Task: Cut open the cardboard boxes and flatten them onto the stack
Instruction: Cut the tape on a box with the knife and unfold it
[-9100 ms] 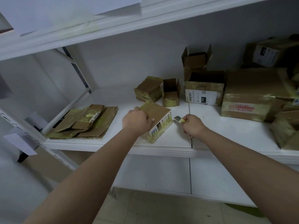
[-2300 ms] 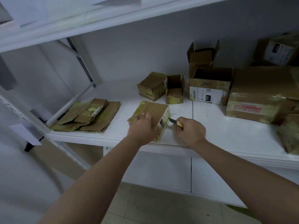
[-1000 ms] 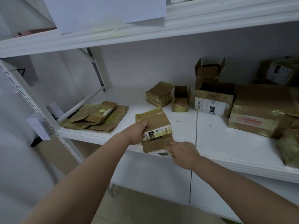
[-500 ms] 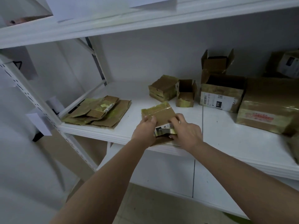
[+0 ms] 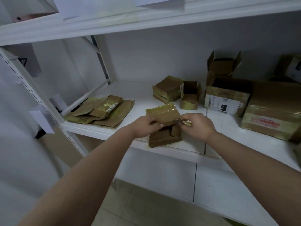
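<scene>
A small taped cardboard box (image 5: 164, 126) lies at the front edge of the white shelf (image 5: 228, 141), its near end opened with the flaps spread. My left hand (image 5: 145, 128) grips the box's left side. My right hand (image 5: 199, 126) pinches its right edge, with a yellowish cutter handle (image 5: 187, 123) showing between the fingers. The stack of flattened cardboard (image 5: 101, 111) lies at the shelf's left end.
Behind stand a closed small box (image 5: 167, 90), an open small box (image 5: 189, 97), a labelled open box (image 5: 228, 98) with another open box (image 5: 223, 66) behind it, and a large taped box (image 5: 273, 110) on the right. An upper shelf (image 5: 146, 20) hangs overhead.
The box has been turned and its near end has come open, flaps spread towards me. Both hands have shifted to its left and right sides.
</scene>
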The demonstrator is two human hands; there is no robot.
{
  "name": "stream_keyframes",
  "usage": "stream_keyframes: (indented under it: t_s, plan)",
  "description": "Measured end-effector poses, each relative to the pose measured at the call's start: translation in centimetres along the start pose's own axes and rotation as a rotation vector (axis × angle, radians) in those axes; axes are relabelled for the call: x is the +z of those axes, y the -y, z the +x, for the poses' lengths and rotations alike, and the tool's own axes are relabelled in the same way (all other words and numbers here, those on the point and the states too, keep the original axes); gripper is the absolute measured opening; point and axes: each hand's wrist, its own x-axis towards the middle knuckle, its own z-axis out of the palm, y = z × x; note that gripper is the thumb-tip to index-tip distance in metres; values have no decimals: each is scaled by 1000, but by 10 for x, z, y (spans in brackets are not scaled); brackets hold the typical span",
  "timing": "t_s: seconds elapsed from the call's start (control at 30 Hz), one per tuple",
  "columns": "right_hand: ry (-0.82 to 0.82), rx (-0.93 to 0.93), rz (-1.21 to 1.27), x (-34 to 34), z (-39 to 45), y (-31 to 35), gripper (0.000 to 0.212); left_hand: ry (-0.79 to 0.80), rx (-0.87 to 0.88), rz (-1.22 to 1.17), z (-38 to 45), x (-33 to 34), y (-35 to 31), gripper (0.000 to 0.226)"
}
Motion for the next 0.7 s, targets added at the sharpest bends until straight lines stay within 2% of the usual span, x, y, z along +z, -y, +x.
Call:
stream_keyframes:
  t_s: [0.1,0.23,0.33,0.47,0.57,0.7]
  plan:
    - [-62,150,174,-4,6,2,29,-121,-24,-131,4,-1,11,38]
    - [-131,88,-6,6,5,11,21,-335,44,-18,12,16,14,24]
    - [-127,56,-142,13,0,11,26,-409,38,79,14,27,18,19]
    - [-107,77,-69,24,-3,14,32,-419,-4,75,7,42,21,36]
    - [-82,111,-24,31,-4,19,46,-443,-35,119,2,55,22,55]
    - [-101,140,-20,38,-2,26,53,-520,-70,113,6,60,19,50]
